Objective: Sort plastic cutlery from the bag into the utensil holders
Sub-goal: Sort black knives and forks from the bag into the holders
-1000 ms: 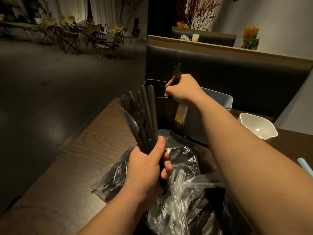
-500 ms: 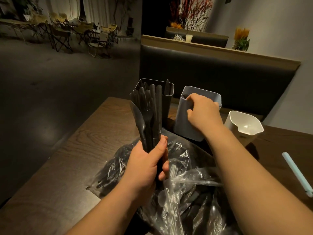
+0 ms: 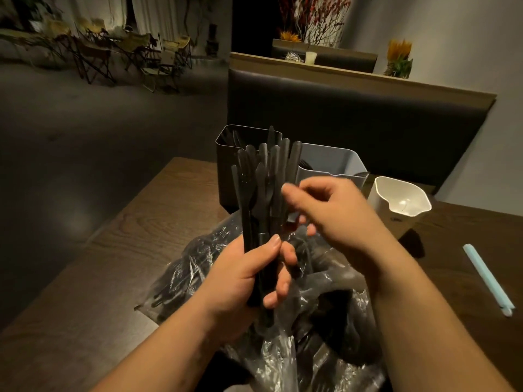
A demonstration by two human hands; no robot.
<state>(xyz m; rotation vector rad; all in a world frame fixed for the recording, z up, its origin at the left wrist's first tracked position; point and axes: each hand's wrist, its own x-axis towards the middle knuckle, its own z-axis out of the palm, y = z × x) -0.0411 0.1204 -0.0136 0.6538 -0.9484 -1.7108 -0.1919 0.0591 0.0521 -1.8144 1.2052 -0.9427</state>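
My left hand (image 3: 249,275) grips a bunch of black plastic cutlery (image 3: 263,188) upright above the clear plastic bag (image 3: 283,349), which holds more black cutlery. My right hand (image 3: 331,213) hovers just right of the bunch, fingers loosely bent, fingertips at the cutlery; it is blurred and I cannot tell if it pinches a piece. Behind stand three holders: a dark one (image 3: 226,154) with several pieces inside, a grey one (image 3: 339,162), and a white one (image 3: 402,199).
The wooden table (image 3: 141,236) ends at the left with open floor beyond. A light-blue stick-like object (image 3: 486,278) lies at the right. A dark padded bench back (image 3: 368,117) rises behind the holders. Folding chairs stand far off at the back left.
My right hand dropped a piece into a holder, left the grey holder and came back to the bunch in my left hand. The view shifted slightly.
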